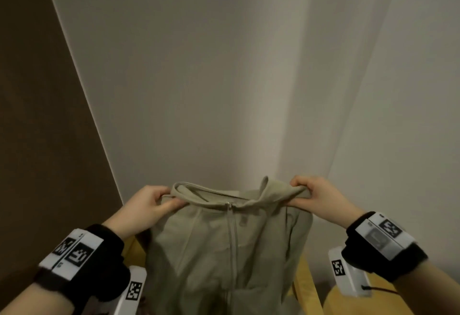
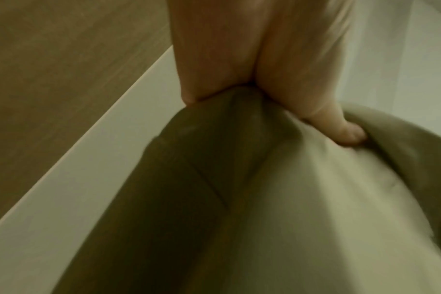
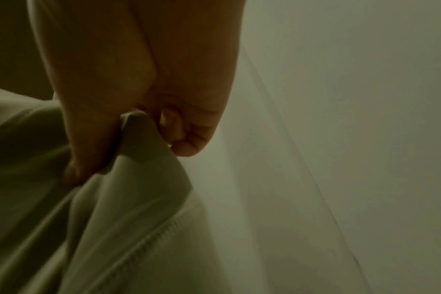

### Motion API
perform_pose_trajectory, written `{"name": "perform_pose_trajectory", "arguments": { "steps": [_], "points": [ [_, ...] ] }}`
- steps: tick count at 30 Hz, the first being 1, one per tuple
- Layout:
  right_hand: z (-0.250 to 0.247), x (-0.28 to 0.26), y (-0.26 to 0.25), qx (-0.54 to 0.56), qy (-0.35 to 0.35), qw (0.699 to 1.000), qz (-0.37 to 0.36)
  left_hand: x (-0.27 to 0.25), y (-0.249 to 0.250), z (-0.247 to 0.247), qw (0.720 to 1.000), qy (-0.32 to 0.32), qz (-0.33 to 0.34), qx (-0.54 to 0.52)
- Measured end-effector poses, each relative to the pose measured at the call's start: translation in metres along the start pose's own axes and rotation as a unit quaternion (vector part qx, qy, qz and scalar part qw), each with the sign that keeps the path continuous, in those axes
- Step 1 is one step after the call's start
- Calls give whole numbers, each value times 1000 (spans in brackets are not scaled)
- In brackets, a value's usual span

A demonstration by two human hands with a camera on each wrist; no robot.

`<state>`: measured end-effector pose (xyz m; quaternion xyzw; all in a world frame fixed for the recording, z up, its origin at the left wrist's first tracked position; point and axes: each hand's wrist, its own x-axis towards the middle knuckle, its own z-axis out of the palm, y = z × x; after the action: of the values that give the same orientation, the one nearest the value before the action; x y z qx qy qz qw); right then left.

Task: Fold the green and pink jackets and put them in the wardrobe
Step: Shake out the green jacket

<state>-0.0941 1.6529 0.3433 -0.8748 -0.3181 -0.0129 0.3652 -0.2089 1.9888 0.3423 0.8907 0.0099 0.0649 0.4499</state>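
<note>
Your left hand (image 1: 149, 202) and right hand (image 1: 313, 194) each pinch a shoulder of the pale green zip-front fabric jacket (image 1: 229, 245), so it hangs flat for folding.

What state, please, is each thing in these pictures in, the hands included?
Jacket: green, unfolded, zip closed up to the collar, held up by its shoulders and hanging down.
Left hand: grips the jacket's left shoulder beside the collar.
Right hand: grips the bunched fabric at the other shoulder.
Hood: bunched up by the right hand.
</note>
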Motion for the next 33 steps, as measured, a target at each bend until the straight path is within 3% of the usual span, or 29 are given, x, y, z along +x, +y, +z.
{"name": "perform_pose_trajectory", "arguments": {
  "steps": [7,12,16,19,21,25,29,33],
  "points": [
    [-5,0,10,-28,37,997,60,2,1,-14,994,-60,13,85],
    [-3,0,14,25,53,994,88,5,3,-18,988,-96,49,111],
    [-6,-10,11,115,21,985,130,4,2,-17,996,-78,24,22],
    [-12,-18,4,109,8,983,149,3,3,-17,993,-109,11,-45],
    [-15,-22,0,92,19,985,144,4,3,-20,992,-122,19,-35],
    [-15,-30,-11,69,56,989,115,9,-2,-23,993,-42,60,97],
    [-4,-35,-19,47,102,989,96,13,-8,-22,983,52,54,168],
    [7,-42,-20,71,136,981,120,12,-15,-18,984,40,34,171]
  ]
}}
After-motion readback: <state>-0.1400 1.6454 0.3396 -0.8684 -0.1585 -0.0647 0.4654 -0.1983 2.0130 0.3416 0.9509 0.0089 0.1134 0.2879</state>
